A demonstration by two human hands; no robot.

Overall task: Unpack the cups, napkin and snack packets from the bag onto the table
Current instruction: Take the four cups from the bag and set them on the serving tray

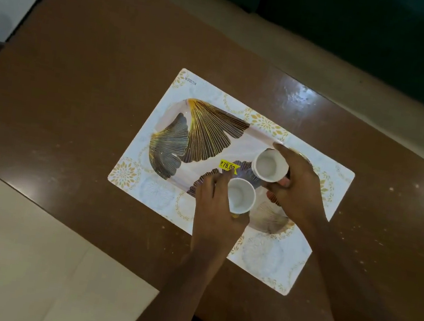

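Brown table, white placemat with gold motifs lying across it. On the mat a tray printed with fan-shaped leaves, yellow price sticker near its middle.

Left hand wrapped around near cup, fingers closed on its side, cup upright and empty, over the tray's near edge. Right hand closed around far cup, also empty, mouth tipped slightly toward the camera, over the tray. The two cups sit just beside each other, rims apart. Cannot tell whether either base touches the tray
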